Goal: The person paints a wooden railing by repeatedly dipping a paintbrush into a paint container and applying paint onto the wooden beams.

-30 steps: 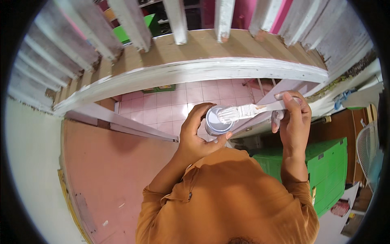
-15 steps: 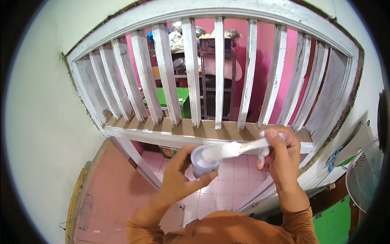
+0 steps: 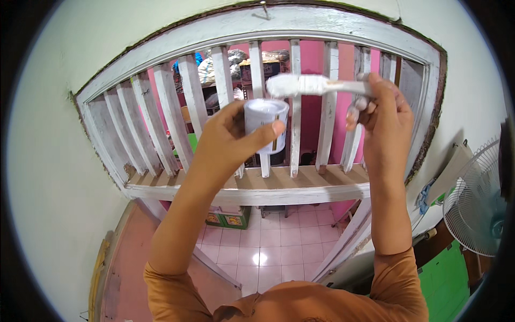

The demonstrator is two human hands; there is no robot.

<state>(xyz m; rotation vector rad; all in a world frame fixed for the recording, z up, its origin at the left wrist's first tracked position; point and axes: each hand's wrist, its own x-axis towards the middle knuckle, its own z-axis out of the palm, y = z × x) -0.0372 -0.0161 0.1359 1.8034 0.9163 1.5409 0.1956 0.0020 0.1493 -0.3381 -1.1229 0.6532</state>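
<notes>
My left hand (image 3: 236,129) is closed around a small white can of paint (image 3: 265,126), held upright with white paint showing inside its rim. In my right hand (image 3: 383,110) a paintbrush (image 3: 322,86) is gripped by its handle. The brush lies nearly level, its bristles coated in white and pointing left. Its bristle end is just above the can's mouth, apart from it. Paint smears cover some fingers of my right hand. Behind both hands stand the white-painted wooden slats (image 3: 295,134) of a framed opening, with patchy, worn paint.
A wooden ledge (image 3: 311,177) runs under the slats. Below left is a pinkish door panel (image 3: 129,268); at right are a fan (image 3: 475,198) and a green panel (image 3: 442,284). Pink floor tiles (image 3: 279,241) and stacked bags (image 3: 214,70) show beyond the frame.
Both hands have risen toward the slats. The brush, whose bristles were inside the can, has come out and is now above it. My view has tilted upward.
</notes>
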